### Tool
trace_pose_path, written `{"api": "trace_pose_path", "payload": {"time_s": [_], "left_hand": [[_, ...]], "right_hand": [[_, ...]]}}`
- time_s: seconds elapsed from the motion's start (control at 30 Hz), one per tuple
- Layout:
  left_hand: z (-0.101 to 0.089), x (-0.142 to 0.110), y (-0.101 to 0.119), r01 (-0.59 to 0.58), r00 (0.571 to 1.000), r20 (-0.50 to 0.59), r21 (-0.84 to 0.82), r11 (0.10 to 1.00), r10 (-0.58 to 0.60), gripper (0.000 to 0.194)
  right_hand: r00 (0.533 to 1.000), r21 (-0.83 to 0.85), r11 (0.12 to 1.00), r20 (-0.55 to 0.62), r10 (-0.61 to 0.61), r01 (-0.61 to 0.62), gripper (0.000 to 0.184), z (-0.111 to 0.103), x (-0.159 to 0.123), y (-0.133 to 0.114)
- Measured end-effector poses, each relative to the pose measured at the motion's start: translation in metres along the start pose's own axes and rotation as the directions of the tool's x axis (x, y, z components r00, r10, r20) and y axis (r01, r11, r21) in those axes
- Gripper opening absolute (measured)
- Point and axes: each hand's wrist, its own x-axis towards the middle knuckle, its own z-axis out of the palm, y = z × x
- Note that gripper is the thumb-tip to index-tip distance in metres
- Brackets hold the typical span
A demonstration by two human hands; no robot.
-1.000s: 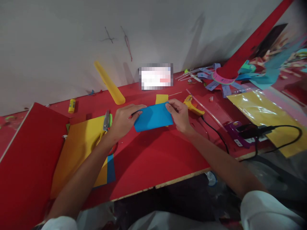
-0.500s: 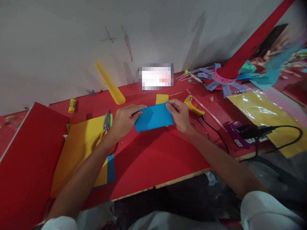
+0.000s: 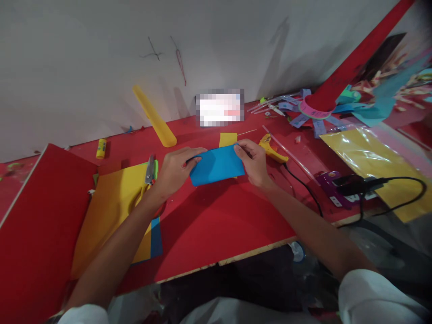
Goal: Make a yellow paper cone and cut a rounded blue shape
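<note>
A blue sheet of paper (image 3: 216, 165) lies in the middle of the red table (image 3: 216, 225), curled or folded over on itself. My left hand (image 3: 175, 171) grips its left edge with fingers closed over it. My right hand (image 3: 254, 162) pinches its upper right corner. A small yellow paper piece (image 3: 227, 139) shows just behind the blue sheet.
Orange-yellow sheets (image 3: 111, 211) over a blue one lie at left, with a stapler-like tool (image 3: 150, 170) beside them. A yellow tube (image 3: 154, 118) leans on the wall. A yellow glue gun (image 3: 272, 150), black cable (image 3: 303, 189), purple power strip (image 3: 334, 186), glue stick (image 3: 101, 148) and red board (image 3: 37, 225) surround the work spot.
</note>
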Motion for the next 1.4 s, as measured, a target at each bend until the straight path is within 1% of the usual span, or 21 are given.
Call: {"api": "trace_pose_path", "payload": {"time_s": [0.1, 0.3, 0.6, 0.77, 0.87, 1.0, 1.07, 1.17, 1.4], "left_hand": [[0.0, 0.0, 0.001, 0.0, 1.0, -0.004, 0.003, 1.0, 0.0, 0.028], [-0.001, 0.0, 0.003, 0.008, 1.0, 0.004, 0.01, 1.0, -0.008, 0.029], [0.001, -0.001, 0.004, 0.047, 0.999, 0.016, 0.0, 0.999, -0.047, 0.029], [0.004, 0.0, 0.001, 0.101, 0.993, -0.066, -0.025, 0.995, -0.102, 0.027], [0.008, 0.001, -0.006, 0.126, 0.982, -0.126, -0.117, 0.985, -0.141, 0.023], [0.02, 0.0, -0.014, 0.114, 0.967, -0.197, -0.246, 0.963, -0.164, 0.017], [0.026, -0.001, -0.015, 0.12, 0.964, -0.196, -0.281, 0.952, -0.18, 0.017], [0.03, -0.005, -0.014, 0.141, 0.963, -0.182, -0.293, 0.946, -0.2, 0.02], [0.031, -0.007, -0.01, 0.139, 0.959, -0.198, -0.296, 0.945, -0.202, 0.019]], "right_hand": [[1.0, 0.03, 1.0, -0.004, -0.004, 0.004, 0.04, 0.001, 0.0, -0.001], [1.0, 0.034, 0.999, 0.014, -0.003, 0.002, 0.041, 0.0, 0.0, -0.002], [1.0, -0.014, 1.0, -0.003, 0.014, -0.014, 0.039, 0.0, 0.0, -0.001], [0.995, -0.071, 0.997, -0.094, 0.016, -0.022, 0.041, -0.001, 0.001, 0.003], [0.99, -0.055, 0.998, -0.142, 0.014, -0.022, 0.042, -0.001, 0.002, 0.004], [0.987, -0.046, 0.999, -0.161, 0.016, -0.024, 0.043, -0.002, 0.003, 0.005], [0.987, -0.052, 0.998, -0.161, 0.012, -0.021, 0.043, -0.002, 0.003, 0.006], [0.987, -0.077, 0.997, -0.158, 0.011, -0.023, 0.044, -0.002, 0.003, 0.007], [0.987, -0.043, 0.999, -0.162, 0.018, -0.025, 0.041, -0.001, 0.003, 0.006]]}}
